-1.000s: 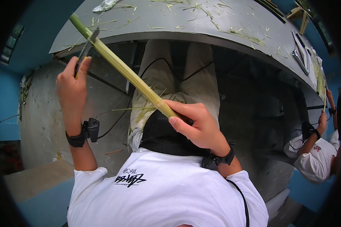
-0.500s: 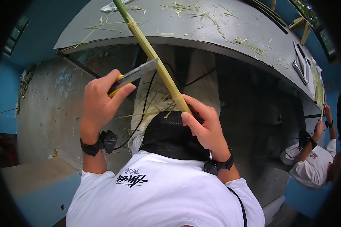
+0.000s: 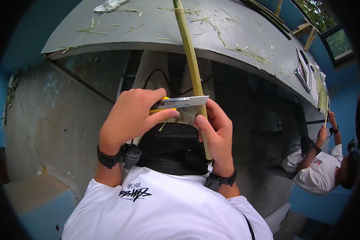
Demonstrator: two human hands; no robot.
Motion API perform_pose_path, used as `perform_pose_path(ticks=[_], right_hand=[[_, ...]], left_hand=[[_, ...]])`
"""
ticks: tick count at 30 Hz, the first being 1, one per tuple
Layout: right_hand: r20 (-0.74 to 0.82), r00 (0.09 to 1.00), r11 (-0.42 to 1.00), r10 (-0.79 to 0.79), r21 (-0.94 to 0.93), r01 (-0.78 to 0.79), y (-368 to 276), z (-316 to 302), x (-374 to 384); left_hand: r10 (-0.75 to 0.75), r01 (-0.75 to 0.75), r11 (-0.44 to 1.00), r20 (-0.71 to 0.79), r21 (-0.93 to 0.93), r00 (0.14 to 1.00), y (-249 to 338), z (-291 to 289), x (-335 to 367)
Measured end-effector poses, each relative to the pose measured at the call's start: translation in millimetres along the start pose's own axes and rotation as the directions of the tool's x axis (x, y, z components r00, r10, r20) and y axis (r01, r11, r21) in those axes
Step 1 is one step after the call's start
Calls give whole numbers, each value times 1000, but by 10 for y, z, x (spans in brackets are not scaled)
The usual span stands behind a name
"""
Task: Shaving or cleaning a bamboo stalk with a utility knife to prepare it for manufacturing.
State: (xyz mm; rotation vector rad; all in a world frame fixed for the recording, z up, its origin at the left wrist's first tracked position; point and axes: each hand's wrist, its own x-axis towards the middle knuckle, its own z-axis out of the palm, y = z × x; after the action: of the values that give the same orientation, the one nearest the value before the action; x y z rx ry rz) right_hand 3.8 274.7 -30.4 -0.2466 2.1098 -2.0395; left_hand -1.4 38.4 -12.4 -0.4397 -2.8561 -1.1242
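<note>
My left hand [image 3: 138,108] is closed round the yellow and black handle of a utility knife [image 3: 188,101]. Its wide blade is extended and lies across a pale green bamboo stick [image 3: 192,66], close to my right fingertips. My right hand [image 3: 217,130] grips that stick near its lower end, thumb on the near side. From there the stick slants up and away, over the table's edge and past the top of the view. Below the two hands is a black cloth [image 3: 168,146] on my lap.
A grey table [image 3: 148,30] strewn with bamboo shavings [image 3: 250,52] curves across the far side. A hacksaw [image 3: 304,72] lies at its right, bamboo lengths [image 3: 266,16] at the back. At the right edge, a person in a white shirt [image 3: 320,170] holds a thin strip.
The knife has come down and right along the stick, its blade now near my right fingers. My right hand grips farther up the stick, whose lower end now shows below it. The stick stands more upright.
</note>
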Motion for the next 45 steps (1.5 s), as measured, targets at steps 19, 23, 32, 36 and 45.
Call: perform_pose_path(ticks=[19,23,32,36,45], right_hand=[[39,998,999,39,7,-39,1,56,-19],[37,999,1000,25,-2,-25,23,72,-11],[33,999,1000,19,-19,-18,54,57,-10],[27,999,999,24,-24,-23,64,51,-10],[40,999,997,10,-79,-7,71,32,-20]], left_hand=[[-17,17,999,16,-34,1000,-111,-47,-49],[-51,53,998,43,-45,998,-91,-75,-53],[-65,70,995,81,-66,995,-97,-76,-52],[-62,69,995,86,-69,994,-92,-76,-38],[-85,88,996,85,-29,993,-87,-82,-40]])
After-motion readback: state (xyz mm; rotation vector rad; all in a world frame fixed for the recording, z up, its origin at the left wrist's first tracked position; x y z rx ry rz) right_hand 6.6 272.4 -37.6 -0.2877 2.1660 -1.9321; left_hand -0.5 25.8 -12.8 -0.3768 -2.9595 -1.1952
